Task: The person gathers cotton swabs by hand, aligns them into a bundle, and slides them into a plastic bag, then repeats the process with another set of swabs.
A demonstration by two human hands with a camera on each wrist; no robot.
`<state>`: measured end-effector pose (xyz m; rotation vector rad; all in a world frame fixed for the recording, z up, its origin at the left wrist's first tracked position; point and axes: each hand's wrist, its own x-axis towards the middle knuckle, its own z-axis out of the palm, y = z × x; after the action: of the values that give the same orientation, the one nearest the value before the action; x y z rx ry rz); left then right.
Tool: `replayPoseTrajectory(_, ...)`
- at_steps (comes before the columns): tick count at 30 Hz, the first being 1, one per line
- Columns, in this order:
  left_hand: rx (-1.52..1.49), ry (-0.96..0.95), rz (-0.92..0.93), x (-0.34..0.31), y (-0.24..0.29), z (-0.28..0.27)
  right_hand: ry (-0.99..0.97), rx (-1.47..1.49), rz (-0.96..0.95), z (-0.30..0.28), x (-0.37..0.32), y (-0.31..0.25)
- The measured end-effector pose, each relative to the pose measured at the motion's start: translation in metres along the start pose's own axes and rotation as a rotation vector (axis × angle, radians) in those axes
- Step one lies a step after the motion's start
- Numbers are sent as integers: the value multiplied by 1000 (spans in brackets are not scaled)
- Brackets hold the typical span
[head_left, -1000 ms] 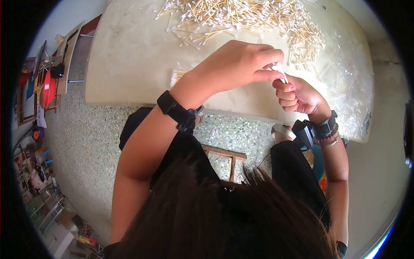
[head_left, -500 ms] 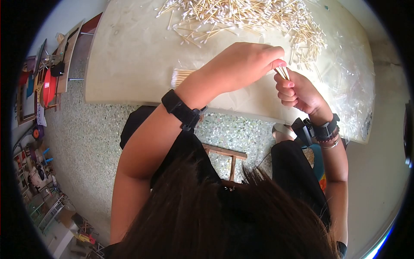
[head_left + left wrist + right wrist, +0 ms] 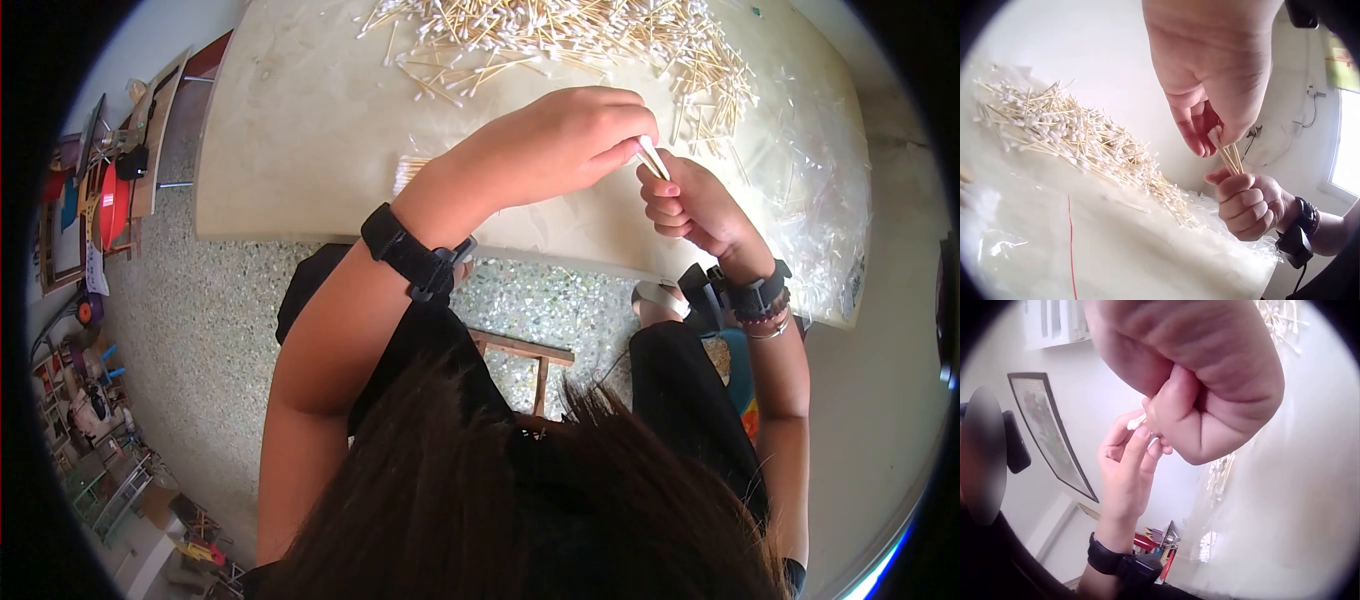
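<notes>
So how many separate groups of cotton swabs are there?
3: the loose heap on the table's far part, the neat row partly hidden by the left arm, and the small bunch in the right hand. Others may be hidden.

Wall (image 3: 1079,394): I see a framed picture (image 3: 1052,428).
Floor (image 3: 200,350): speckled.
Head view's left: I spot a red object (image 3: 115,205).

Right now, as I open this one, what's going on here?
A person is handling a small bunch of cotton swabs over a table. The right hand grips the sticks, while the left hand pinches near the white tips. A big loose pile of swabs lies farther back, and a neat row sits partly hidden by the left forearm.
</notes>
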<state>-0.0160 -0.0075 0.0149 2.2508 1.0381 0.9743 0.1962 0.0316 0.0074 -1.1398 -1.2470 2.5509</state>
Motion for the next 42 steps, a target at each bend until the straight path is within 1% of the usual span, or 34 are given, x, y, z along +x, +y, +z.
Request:
replayPoseTrajectory(1,-1,8,5,0,0,1,0,0,0,2,0,-1)
replayPoseTrajectory(3,-2,15,11,-1,-2,4,194,-169,-45,5,0,-4)
replayPoseTrajectory(4,4,46,22,-1,-2,6,194,-169,-45,6,0,-4)
replayPoseTrajectory(6,10,78,33,-2,-3,7,334,-305,-111,8,0,-3)
replayPoseTrajectory(7,24,81,11,-2,-2,7,335,-305,-112,9,1,-2)
replayPoseTrajectory(9,37,83,-8,-2,0,7,468,-373,-175,11,2,1)
replayPoseTrajectory(12,1,93,-15,-1,1,6,442,-371,-173,10,0,0)
replayPoseTrajectory(14,-101,54,-98,0,1,5,438,-352,-175,8,1,1)
replayPoseTrajectory(15,-101,54,-98,0,2,4,434,-334,-176,7,2,2)
replayPoseTrajectory(17,-235,9,-219,1,3,3,434,-315,-179,8,2,3)
replayPoseTrajectory(18,-235,9,-219,0,3,3,434,-297,-182,8,2,3)
replayPoseTrajectory(20,-369,23,-280,-1,3,6,447,-284,-170,7,3,3)
replayPoseTrajectory(21,-369,22,-280,-1,3,7,459,-272,-158,7,3,3)
replayPoseTrajectory(22,-301,40,-235,-1,3,9,459,-271,-157,6,2,3)
replayPoseTrajectory(23,-232,57,-191,-1,3,10,429,-272,-154,6,2,2)
replayPoseTrajectory(24,-232,58,-191,-1,3,11,399,-272,-152,5,1,2)
replayPoseTrajectory(26,-34,134,-109,-1,6,13,397,-277,-150,6,2,2)
replayPoseTrajectory(27,-34,135,-110,-1,9,14,394,-282,-150,6,2,1)
replayPoseTrajectory(28,-8,151,-270,-1,12,15,393,-283,-150,8,2,0)
replayPoseTrajectory(29,18,166,-430,-1,14,15,476,-338,-172,12,2,-1)
replayPoseTrajectory(30,18,166,-430,-1,14,15,560,-392,-195,14,2,-2)
replayPoseTrajectory(32,-166,153,-553,-1,12,16,581,-389,-215,13,4,-1)
replayPoseTrajectory(33,-165,154,-552,-1,10,18,602,-386,-236,12,4,-1)
replayPoseTrajectory(35,-526,158,-611,-1,5,23,589,-369,-242,12,3,-1)
replayPoseTrajectory(37,-498,155,-579,-1,2,25,578,-350,-247,11,2,-1)
replayPoseTrajectory(39,-469,154,-548,-2,2,25,440,-220,-206,8,1,-1)
replayPoseTrajectory(41,-268,214,-356,-2,3,24,401,-176,-179,8,1,-1)
replayPoseTrajectory(42,-268,215,-356,-2,4,23,362,-132,-152,8,1,-1)
